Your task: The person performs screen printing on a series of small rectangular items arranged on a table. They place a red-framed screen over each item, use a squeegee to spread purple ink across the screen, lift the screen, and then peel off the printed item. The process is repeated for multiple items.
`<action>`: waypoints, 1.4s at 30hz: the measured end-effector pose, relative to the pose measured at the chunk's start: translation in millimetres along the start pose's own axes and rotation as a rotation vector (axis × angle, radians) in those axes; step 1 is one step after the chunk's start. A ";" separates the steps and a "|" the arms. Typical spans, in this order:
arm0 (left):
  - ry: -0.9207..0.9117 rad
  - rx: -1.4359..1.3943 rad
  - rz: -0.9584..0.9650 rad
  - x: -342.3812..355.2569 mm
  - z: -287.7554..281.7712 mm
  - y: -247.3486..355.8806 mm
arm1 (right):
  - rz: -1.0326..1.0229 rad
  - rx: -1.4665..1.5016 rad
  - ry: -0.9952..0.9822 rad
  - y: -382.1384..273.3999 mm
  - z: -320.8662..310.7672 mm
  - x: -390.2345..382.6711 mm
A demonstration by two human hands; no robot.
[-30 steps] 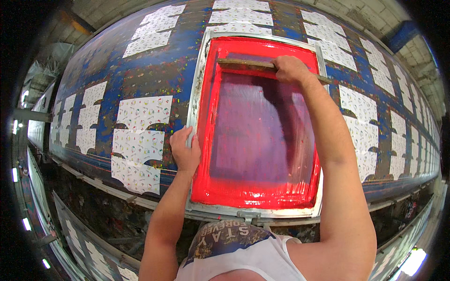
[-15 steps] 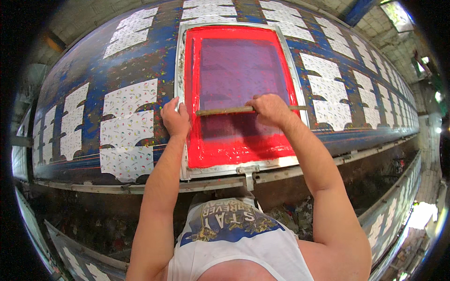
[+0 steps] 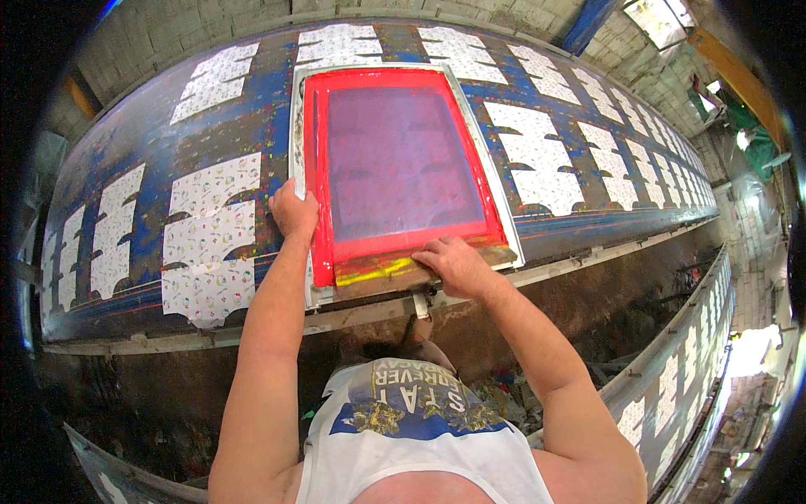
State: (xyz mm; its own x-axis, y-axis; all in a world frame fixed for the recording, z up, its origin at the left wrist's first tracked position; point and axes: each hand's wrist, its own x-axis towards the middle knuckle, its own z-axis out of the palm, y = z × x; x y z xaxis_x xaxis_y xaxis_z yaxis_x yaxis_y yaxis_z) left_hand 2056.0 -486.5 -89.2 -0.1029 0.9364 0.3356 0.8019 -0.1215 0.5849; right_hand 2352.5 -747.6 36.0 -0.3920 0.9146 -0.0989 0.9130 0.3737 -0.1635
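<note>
A screen printing frame (image 3: 300, 151) with a pale metal rim lies on the long printing table. Its mesh (image 3: 399, 160) looks purple, with red ink around the border. My left hand (image 3: 294, 210) is closed on the frame's left side rail. At the near end of the screen, my right hand (image 3: 453, 265) grips a wide wooden squeegee (image 3: 369, 275) with yellow stains, tilted flat across the frame's near edge. White printed fabric pieces show faintly through the mesh.
White fabric pieces with small prints, such as one at left (image 3: 208, 244) and one at right (image 3: 533, 160), lie in rows on the paint-spotted table (image 3: 277, 126). A metal rail (image 3: 579, 257) runs along its near edge. Another table (image 3: 672, 370) with fabric stands behind me at right.
My right hand has pulled the squeegee toward me, from mid-screen to the near edge, and its broad face has tipped up into view. My left hand stays on the frame's left rail.
</note>
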 end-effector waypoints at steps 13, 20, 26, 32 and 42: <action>0.052 0.009 -0.008 4.3 8.2 -13.6 | -0.019 0.467 0.384 86.1 2.2 -78.4; 0.059 0.022 -0.049 8.5 13.4 -19.2 | 0.486 0.528 0.558 189.7 38.6 -112.3; 0.015 0.019 -0.068 9.5 11.4 -19.3 | 0.682 0.841 0.434 208.4 43.1 -92.5; 0.041 -0.063 -0.011 4.0 8.0 -19.5 | 0.813 1.016 0.383 197.6 24.9 -74.2; 0.024 -0.124 -0.019 3.3 5.3 -23.5 | 0.889 1.047 0.478 181.6 -2.6 -66.1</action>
State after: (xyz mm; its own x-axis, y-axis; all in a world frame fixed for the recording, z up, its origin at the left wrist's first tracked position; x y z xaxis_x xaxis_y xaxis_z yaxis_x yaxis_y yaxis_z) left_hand 2040.0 -478.8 -105.8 -0.1326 0.9309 0.3404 0.7212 -0.1450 0.6774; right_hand 2544.5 -739.8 15.4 0.5133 0.8206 -0.2515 0.2484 -0.4225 -0.8716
